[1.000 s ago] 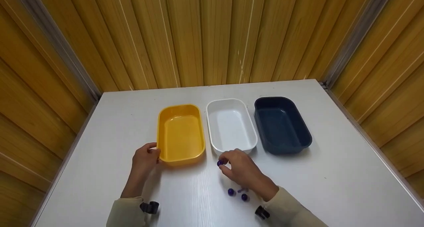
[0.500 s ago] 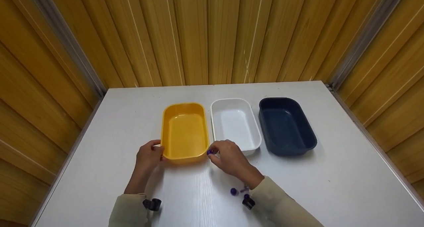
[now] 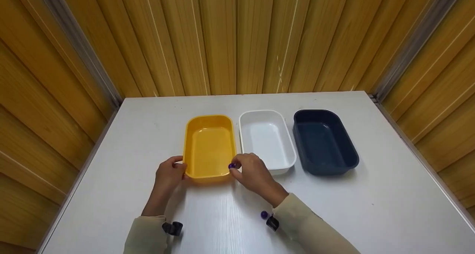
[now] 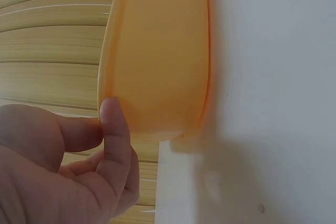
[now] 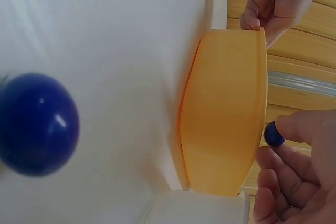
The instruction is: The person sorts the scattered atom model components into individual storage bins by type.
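Your right hand point(image 3: 254, 172) is pinching a small purple ball point(image 3: 232, 166) between thumb and fingertips, the gap no wider than the ball itself. Nearest you, a second purple ball point(image 3: 264, 214) is lying loose on the white tabletop point(image 3: 215, 224), just beside the black clip point(image 3: 272, 223) on your right sleeve point(image 3: 304, 218). Your left hand point(image 3: 169, 176) is gripping the yellow tray point(image 3: 209, 148) by its near left side, thumb and finger meeting at the rim, apparently steadying it. The held ball is hovering at that tray's near right corner; whether it is touching the rim, these views are not settling.

On this evidence, you are carrying out a placing step, with the ball not yet resting inside. The next move is probably calling for you to bring the ball fully past the rim and part your fingertips low, since a round ball is liable to roll or bounce. The loose ball is presumably awaiting its turn.

To the right, a white tray point(image 3: 265, 142) is standing just beside the yellow one, with a dark blue tray point(image 3: 323, 142) sitting beyond it. Wood-patterned wall panels point(image 3: 219, 42) are closing off the back.
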{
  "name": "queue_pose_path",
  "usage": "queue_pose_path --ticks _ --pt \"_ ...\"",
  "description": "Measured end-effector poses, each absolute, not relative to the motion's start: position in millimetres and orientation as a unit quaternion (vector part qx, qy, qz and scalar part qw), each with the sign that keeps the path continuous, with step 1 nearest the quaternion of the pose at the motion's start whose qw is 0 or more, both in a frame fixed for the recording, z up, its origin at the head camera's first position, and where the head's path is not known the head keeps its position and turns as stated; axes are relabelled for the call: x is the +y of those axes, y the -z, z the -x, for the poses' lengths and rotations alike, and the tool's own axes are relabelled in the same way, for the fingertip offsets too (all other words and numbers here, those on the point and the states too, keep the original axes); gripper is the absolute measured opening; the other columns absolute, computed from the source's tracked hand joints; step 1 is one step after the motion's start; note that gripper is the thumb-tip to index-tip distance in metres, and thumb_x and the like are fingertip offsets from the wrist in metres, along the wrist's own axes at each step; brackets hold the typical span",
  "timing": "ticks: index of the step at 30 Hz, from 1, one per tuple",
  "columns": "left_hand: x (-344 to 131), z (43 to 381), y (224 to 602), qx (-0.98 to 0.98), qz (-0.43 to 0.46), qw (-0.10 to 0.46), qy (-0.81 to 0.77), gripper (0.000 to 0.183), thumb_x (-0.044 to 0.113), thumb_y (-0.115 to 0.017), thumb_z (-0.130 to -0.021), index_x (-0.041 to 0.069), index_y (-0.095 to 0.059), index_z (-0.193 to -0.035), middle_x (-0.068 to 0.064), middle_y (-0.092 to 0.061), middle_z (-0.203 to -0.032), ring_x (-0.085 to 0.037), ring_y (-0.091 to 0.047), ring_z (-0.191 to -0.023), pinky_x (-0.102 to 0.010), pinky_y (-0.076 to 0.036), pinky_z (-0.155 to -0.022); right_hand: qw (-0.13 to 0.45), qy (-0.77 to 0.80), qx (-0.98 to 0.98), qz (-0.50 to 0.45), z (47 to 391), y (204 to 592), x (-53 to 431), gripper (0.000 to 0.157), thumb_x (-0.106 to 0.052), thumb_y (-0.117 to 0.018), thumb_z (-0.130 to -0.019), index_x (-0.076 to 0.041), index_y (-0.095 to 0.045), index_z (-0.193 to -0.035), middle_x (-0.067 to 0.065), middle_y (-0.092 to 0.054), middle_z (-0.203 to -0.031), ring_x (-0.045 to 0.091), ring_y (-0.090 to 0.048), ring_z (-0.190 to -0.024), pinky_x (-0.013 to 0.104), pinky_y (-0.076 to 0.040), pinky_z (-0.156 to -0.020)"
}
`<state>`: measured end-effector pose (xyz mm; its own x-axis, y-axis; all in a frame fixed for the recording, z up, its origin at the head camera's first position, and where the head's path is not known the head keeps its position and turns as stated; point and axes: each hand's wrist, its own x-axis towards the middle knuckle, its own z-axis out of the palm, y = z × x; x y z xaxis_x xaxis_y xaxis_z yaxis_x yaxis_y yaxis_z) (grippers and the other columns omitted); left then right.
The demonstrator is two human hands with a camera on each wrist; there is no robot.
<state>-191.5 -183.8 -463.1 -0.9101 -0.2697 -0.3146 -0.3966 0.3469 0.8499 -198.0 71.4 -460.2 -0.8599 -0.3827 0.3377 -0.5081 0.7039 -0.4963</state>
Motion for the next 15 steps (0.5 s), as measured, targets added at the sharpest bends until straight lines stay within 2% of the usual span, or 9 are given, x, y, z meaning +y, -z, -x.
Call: queue_pose_path --ticks 6,15 --pt "-184.1 191.7 461.6 0.815 0.204 0.063 -0.538 0.040 0.015 -0.057 -0.102 0.006 -0.057 -0.141 -0.015 -0.066 -0.113 -0.018 -0.063 -0.083 -0.022 -0.058 -0.074 0.091 -0.290 -0.924 -0.233 195.6 459.9 74.1 0.018 -0.017 -0.077 -0.088 -0.005 -0.073 -0.101 0.005 -0.072 -0.087 0.018 -0.060 -0.081 0.032 -0.053 -0.076" --pt "-184.4 193.2 462.8 0.817 0.209 0.076 -0.532 0.041 0.019 -0.056 -0.103 0.009 -0.055 -0.144 -0.014 -0.066 -0.117 -0.020 -0.063 -0.089 -0.028 -0.059 -0.083 0.095 -0.283 -0.923 -0.243 180.6 465.8 92.3 0.017 -0.017 -0.080 -0.086 -0.008 -0.072 -0.099 0.002 -0.072 -0.085 0.016 -0.061 -0.079 0.029 -0.052 -0.071"
